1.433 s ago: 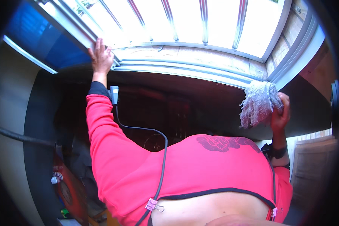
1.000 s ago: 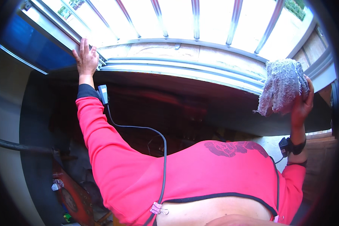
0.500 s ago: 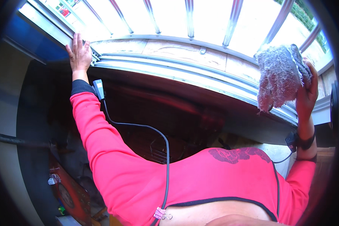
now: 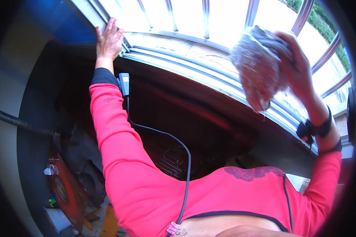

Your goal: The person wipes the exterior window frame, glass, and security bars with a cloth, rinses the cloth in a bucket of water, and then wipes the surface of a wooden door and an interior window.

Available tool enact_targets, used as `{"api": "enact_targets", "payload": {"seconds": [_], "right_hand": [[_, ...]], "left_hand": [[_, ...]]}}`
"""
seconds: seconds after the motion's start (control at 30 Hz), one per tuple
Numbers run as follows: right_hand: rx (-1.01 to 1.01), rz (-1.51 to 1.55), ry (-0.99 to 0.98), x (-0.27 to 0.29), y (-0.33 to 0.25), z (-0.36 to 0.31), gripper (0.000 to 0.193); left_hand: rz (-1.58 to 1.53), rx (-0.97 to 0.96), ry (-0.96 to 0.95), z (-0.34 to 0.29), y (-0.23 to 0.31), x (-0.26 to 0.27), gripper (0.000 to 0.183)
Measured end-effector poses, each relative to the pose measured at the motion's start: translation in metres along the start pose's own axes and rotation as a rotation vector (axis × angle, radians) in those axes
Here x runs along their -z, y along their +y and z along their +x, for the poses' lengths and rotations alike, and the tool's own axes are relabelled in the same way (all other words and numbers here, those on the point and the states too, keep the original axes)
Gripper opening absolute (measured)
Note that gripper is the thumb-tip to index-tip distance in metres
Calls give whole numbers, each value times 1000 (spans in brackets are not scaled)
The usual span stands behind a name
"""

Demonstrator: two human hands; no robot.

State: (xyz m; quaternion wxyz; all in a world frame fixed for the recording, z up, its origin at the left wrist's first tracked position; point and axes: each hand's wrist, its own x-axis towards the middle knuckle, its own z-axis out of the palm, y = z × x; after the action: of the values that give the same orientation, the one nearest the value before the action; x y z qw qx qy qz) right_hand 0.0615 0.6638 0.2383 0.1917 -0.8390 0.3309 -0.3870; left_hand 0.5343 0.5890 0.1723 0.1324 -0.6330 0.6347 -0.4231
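My left hand (image 4: 109,44) lies against the upright edge of the metal window frame (image 4: 91,12), its fingers stretched upward and the thumb apart. In my right hand (image 4: 298,71) is a grey, shaggy cleaning cloth (image 4: 257,63), bunched up and blurred by motion. The cloth is raised in front of the window bars, over the right part of the silver sliding window track (image 4: 186,71). Its lower end hangs down near the track; whether it touches cannot be told. My right fingers are partly hidden behind the cloth.
Vertical metal bars (image 4: 206,19) stand outside the window, above a stone-like ledge (image 4: 170,44). A dark cable (image 4: 189,166) runs from a small device (image 4: 124,83) at my left wrist down across my red top. A red-brown wooden object (image 4: 66,187) stands at the lower left.
My right hand and the cloth have moved up and to the left, away from the track. The view has shifted; my left hand stays on the frame.
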Motion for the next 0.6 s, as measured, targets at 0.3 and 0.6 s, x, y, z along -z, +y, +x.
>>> {"api": "enact_targets", "payload": {"seconds": [0.3, 0.6], "right_hand": [[148, 180, -447, -203, -8, 156, 28], [378, -291, -252, -314, 37, 252, 51]], "left_hand": [[-767, 216, 702, -105, 38, 69, 34], [-736, 755, 473, -185, 85, 29, 28]]}}
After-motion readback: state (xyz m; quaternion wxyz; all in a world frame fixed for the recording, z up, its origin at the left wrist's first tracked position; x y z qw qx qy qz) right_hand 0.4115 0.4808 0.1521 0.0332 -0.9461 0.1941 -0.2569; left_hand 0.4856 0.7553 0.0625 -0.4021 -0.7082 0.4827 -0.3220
